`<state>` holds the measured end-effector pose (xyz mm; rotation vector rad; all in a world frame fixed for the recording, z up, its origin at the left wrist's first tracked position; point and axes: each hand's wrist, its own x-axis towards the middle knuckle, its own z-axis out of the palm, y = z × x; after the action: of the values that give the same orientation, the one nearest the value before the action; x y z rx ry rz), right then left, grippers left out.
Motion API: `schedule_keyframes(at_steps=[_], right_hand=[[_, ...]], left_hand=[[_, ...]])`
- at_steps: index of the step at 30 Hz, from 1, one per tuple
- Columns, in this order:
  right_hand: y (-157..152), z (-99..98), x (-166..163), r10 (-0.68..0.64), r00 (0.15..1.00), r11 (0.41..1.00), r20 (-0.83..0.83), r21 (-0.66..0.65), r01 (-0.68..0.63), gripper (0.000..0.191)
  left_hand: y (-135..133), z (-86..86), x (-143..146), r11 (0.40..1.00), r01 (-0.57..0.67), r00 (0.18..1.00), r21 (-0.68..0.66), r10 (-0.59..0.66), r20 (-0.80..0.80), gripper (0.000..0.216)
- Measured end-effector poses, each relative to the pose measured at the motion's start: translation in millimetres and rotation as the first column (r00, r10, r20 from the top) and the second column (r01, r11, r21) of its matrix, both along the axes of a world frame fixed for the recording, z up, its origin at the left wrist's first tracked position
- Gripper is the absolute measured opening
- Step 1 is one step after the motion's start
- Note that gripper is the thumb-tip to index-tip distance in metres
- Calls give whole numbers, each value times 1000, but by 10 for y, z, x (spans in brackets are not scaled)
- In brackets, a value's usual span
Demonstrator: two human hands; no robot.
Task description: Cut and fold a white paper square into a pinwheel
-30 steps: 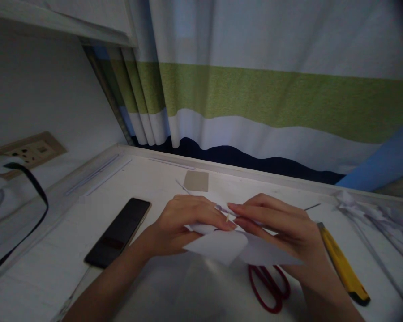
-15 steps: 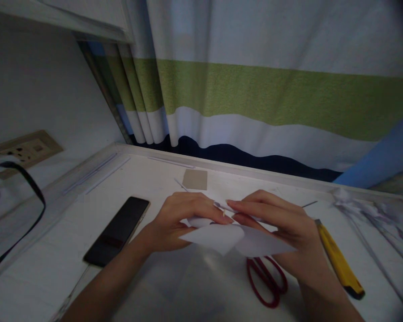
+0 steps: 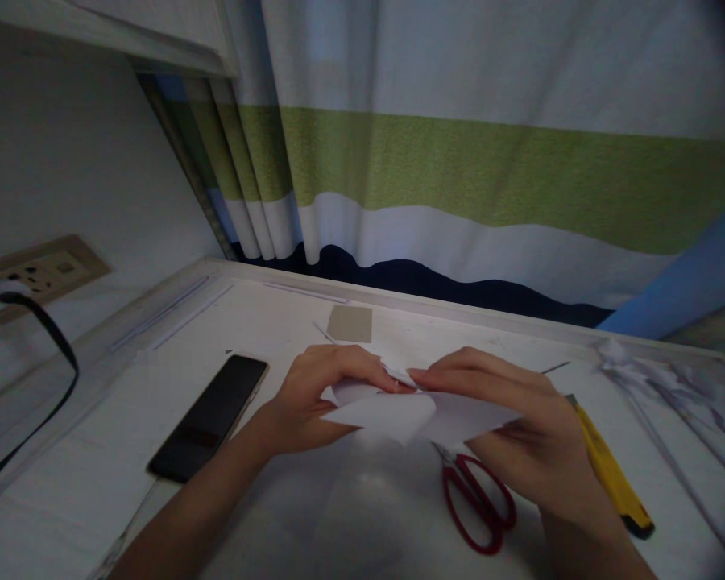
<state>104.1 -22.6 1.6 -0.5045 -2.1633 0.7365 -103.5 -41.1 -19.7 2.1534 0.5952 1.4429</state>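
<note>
A piece of white paper [image 3: 392,415] with curved, pointed petal-like parts is held between my two hands above the table. My left hand [image 3: 332,391] is closed on its left side, fingers curled over the upper edge. From the right, my right hand [image 3: 513,403] pinches the paper, its fingertips close to those of the left. A thin stick [image 3: 325,331] shows beyond my left hand; whether it joins the paper I cannot tell. Red-handled scissors [image 3: 480,503] lie beneath, their blades mostly hidden. Beside my right wrist rests a yellow utility knife [image 3: 613,475].
A black phone [image 3: 209,419] with a cable lies at the left. White paper flowers on stems [image 3: 664,370] lie at the right. A beige square [image 3: 350,324] sits near the table's back edge, before a striped curtain [image 3: 459,161]. A wall socket [image 3: 45,274] holds a plug.
My fingertips have shifted slightly along the paper's upper edge. The paper has tilted a little, and my right thumb sits lower, so more of the scissors shows.
</note>
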Motion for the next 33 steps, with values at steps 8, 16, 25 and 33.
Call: schedule_keyframes(at_steps=[8, 16, 25, 33], right_hand=[[5, 13, 31, 23, 998, 999, 52, -28, -22, 43], [3, 79, 71, 55, 993, 998, 108, -12, -54, 40], [-20, 87, 86, 60, 996, 998, 64, 32, -62, 31], [-45, 96, 92, 85, 992, 996, 91, 22, -87, 35]], left_hand=[[-34, -102, 42, 983, 112, 979, -144, -84, 184, 25], [-28, -66, 28, 996, -76, 997, -42, 77, 19, 29], [12, 138, 55, 986, 7, 998, 169, 5, -69, 20], [-83, 132, 78, 983, -96, 994, 156, 104, -42, 16]])
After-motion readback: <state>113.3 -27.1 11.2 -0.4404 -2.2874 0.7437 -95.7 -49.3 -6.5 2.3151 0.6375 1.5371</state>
